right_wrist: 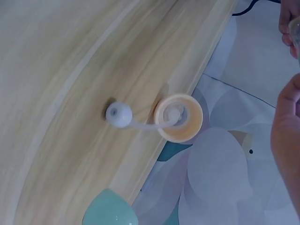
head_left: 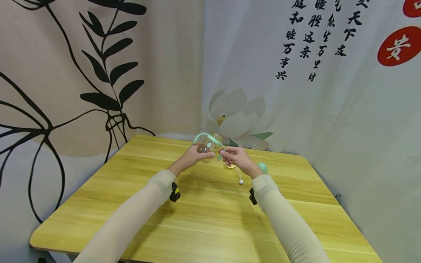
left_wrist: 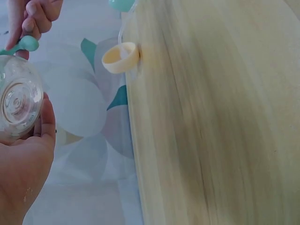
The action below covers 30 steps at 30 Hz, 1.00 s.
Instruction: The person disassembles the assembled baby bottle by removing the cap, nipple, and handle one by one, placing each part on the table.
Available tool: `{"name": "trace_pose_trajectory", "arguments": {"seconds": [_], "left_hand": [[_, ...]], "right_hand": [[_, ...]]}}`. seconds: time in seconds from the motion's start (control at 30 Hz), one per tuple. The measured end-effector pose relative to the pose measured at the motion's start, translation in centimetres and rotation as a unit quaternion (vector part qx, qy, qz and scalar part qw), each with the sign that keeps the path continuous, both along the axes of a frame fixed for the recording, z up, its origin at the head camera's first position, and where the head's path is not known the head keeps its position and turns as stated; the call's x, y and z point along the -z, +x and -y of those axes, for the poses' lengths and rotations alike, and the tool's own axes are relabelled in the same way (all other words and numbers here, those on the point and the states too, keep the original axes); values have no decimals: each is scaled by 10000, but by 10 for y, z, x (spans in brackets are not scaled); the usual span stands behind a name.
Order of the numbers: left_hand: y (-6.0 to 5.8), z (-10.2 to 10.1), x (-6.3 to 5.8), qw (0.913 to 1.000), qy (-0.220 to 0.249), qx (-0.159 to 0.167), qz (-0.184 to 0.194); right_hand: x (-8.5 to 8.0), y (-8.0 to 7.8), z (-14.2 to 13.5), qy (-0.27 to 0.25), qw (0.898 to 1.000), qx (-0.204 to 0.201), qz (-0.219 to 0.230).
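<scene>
In the head view my left hand [head_left: 192, 156] grips a clear baby bottle [head_left: 207, 147], tilted above the far part of the table. A mint-green handle ring [head_left: 214, 139] sits around the bottle's neck, one handle arching out to each side. My right hand [head_left: 241, 159] pinches the end of the right-hand handle between thumb and fingers. Seen from the left wrist, the bottle's round clear base [left_wrist: 19, 101] faces the camera, and the knobbed handle end [left_wrist: 30, 43] shows under the right hand's fingers.
A pale orange collar [right_wrist: 198, 123] lies near the table's far edge, with a straw ending in a white ball [right_wrist: 119, 115]. Beside it stands a mint-green dome-shaped cap [right_wrist: 110, 211]. Printed curtains hang behind the wooden table [head_left: 210, 219].
</scene>
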<state>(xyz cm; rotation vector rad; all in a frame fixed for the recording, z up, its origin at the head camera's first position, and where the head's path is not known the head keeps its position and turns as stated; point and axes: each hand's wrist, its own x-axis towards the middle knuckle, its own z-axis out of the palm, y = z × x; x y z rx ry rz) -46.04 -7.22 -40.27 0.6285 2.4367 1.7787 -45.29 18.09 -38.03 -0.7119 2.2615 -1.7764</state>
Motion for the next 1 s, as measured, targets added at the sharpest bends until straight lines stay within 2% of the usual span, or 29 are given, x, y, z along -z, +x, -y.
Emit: {"name": "trace_pose_trajectory", "arguments": {"seconds": [0.2, 0.37, 0.5, 0.67, 0.73, 0.87, 1.0], "left_hand": [[-3, 3, -4, 9999, -101, 67, -110], [-5, 4, -5, 9995, -109, 213, -212], [-5, 4, -5, 9995, -74, 181, -267], [-4, 3, -4, 9996, 30, 258, -117], [-2, 3, -4, 9995, 123, 294, -36], [-1, 5, -4, 9994, 240, 255, -63], [1, 4, -3, 9993, 312, 220, -34]], "right_hand": [[-1, 1, 3, -223, 9997, 63, -20], [-3, 1, 6, -394, 9987, 310, -127], [-6, -2, 8, -677, 9961, 520, -202], [-12, -7, 5, -1579, 9811, 1107, -153], [-13, -9, 3, -1782, 9751, 1318, -40], [-6, -10, 6, -1579, 9764, 1455, 225], [13, -11, 18, -1153, 9796, 1562, 518]]}}
